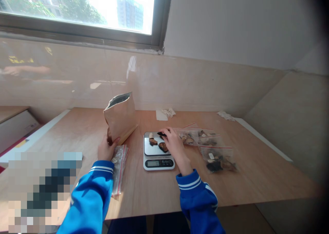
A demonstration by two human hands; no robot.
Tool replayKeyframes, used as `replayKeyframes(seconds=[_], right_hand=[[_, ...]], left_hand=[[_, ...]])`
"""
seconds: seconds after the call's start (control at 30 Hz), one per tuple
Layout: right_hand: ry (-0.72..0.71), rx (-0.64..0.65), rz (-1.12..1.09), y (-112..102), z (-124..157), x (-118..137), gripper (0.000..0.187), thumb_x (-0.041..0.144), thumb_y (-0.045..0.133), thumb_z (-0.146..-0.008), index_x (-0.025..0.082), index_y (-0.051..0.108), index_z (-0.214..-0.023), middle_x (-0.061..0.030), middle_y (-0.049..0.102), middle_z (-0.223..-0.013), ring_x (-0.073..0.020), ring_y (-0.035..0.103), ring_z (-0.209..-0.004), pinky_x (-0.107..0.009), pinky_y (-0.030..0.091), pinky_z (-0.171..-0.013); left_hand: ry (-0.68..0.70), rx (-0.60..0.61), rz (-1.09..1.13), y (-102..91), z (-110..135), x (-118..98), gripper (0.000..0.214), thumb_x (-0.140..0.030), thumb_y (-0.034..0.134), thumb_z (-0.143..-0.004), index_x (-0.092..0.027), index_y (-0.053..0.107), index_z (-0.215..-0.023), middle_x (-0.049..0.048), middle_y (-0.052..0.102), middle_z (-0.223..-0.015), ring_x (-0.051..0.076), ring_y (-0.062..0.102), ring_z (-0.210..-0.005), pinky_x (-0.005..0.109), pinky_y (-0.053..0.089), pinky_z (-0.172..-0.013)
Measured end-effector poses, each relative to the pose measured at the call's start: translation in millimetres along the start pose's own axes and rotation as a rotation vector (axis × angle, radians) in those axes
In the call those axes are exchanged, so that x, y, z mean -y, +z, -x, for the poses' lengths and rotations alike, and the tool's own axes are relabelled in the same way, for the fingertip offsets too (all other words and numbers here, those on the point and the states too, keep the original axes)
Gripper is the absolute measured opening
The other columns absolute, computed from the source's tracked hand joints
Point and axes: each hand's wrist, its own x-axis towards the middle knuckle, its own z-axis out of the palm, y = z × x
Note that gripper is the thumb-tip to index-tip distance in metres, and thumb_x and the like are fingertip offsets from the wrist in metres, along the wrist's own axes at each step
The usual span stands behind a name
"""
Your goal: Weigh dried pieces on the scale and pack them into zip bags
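Observation:
My left hand (106, 148) is closed on the lower left side of a brown kraft paper bag (120, 119), which stands upright with its silvery mouth open. Just below that hand lies a stack of clear zip bags (119, 172) with red seal lines. Over the kitchen scale (159, 158), my right hand (172, 140) pinches a dark dried piece (161, 134) that looks like a mushroom slice. On the scale's metal plate rest a pale-and-brown piece (152, 138) and a dark brown piece (162, 146). The digits on the display are too small to read.
To the right of the scale lie several filled zip bags (221, 160) of dried pieces. Crumpled white tissues (168, 112) sit at the table's back edge, with another tissue (226, 116) farther right. A pixelated area covers the lower left. The tiled wall (195, 86) bounds the wooden table.

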Motion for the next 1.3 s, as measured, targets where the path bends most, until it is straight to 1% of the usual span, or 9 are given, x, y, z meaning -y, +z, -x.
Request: replayKeyframes(seconds=[0.13,0.3,0.53,0.8,0.97,1.07,1.17,1.23,1.3], right_hand=[[-0.023,-0.005,0.001,2,-3,0,0.039,-0.001,0.044,-0.085,0.023,0.062,-0.110,-0.0075,0.057,-0.114,-0.0225,0.051,-0.107,-0.034,0.044,-0.090],[-0.065,0.067,0.038,8,-10,4,0.050,-0.011,0.041,-0.076,0.022,0.063,-0.108,-0.0084,0.058,-0.110,-0.0225,0.050,-0.104,-0.034,0.045,-0.088],[-0.070,0.120,0.069,10,-11,6,0.060,-0.014,0.039,-0.069,0.020,0.061,-0.113,-0.0104,0.057,-0.113,-0.0240,0.049,-0.106,-0.033,0.044,-0.090],[-0.054,0.112,-0.161,9,-12,0,0.053,-0.008,0.033,-0.078,0.016,0.060,-0.116,-0.0121,0.054,-0.119,-0.0206,0.051,-0.111,-0.035,0.043,-0.097],[-0.051,0.028,-0.381,-2,-14,-6,0.041,0.003,0.035,-0.087,0.016,0.057,-0.118,-0.0105,0.059,-0.118,-0.0180,0.057,-0.109,-0.033,0.044,-0.098],[-0.031,0.024,-0.440,-9,-13,-6,0.029,0.016,0.048,-0.090,0.019,0.059,-0.117,-0.0068,0.065,-0.111,-0.0182,0.062,-0.096,-0.032,0.049,-0.089],[-0.017,0.075,-0.453,-12,-3,-3,0.027,0.027,0.055,-0.091,0.023,0.060,-0.117,-0.0029,0.068,-0.104,-0.0156,0.062,-0.076,-0.029,0.051,-0.076],[-0.044,0.104,-0.445,-10,7,1,0.027,0.028,0.055,-0.092,0.024,0.060,-0.118,-0.0033,0.067,-0.107,-0.0162,0.063,-0.080,-0.029,0.051,-0.076],[-0.083,0.130,-0.384,-7,17,6,0.028,0.025,0.054,-0.093,0.024,0.059,-0.121,-0.0050,0.066,-0.110,-0.0184,0.063,-0.093,-0.030,0.051,-0.081]], left_hand=[[-0.015,0.011,0.017,-0.6,0,0,0.062,-0.062,0.055,-0.072,-0.016,0.059,-0.114,0.0114,0.069,-0.095,0.029,0.065,-0.085,0.037,0.050,-0.074],[-0.026,0.024,0.028,-0.2,-1,1,0.064,-0.062,0.056,-0.073,-0.016,0.058,-0.117,0.0113,0.069,-0.097,0.029,0.065,-0.087,0.037,0.049,-0.074],[-0.013,0.017,-0.003,1.2,-1,3,0.062,-0.063,0.055,-0.074,-0.017,0.059,-0.115,0.0092,0.069,-0.093,0.027,0.065,-0.083,0.035,0.049,-0.072],[-0.011,0.010,0.026,3.1,-1,5,0.062,-0.061,0.056,-0.075,-0.017,0.058,-0.119,0.0103,0.069,-0.098,0.028,0.065,-0.087,0.036,0.050,-0.075],[-0.019,0.015,0.039,4.5,-2,7,0.062,-0.062,0.057,-0.074,-0.018,0.058,-0.119,0.0099,0.070,-0.098,0.028,0.065,-0.088,0.036,0.050,-0.075],[-0.030,0.013,0.031,4.8,-2,7,0.061,-0.062,0.057,-0.074,-0.018,0.059,-0.116,0.0105,0.070,-0.099,0.028,0.065,-0.088,0.036,0.050,-0.075],[-0.043,0.019,0.024,4.1,-1,5,0.060,-0.063,0.057,-0.074,-0.017,0.059,-0.114,0.0104,0.070,-0.097,0.028,0.065,-0.087,0.035,0.049,-0.074],[-0.038,0.023,0.023,3.4,0,3,0.060,-0.062,0.057,-0.074,-0.018,0.059,-0.115,0.0096,0.069,-0.097,0.027,0.065,-0.086,0.035,0.049,-0.074],[-0.019,0.025,0.023,2.8,0,2,0.061,-0.062,0.057,-0.075,-0.018,0.057,-0.117,0.0085,0.069,-0.097,0.026,0.064,-0.086,0.034,0.049,-0.074]])
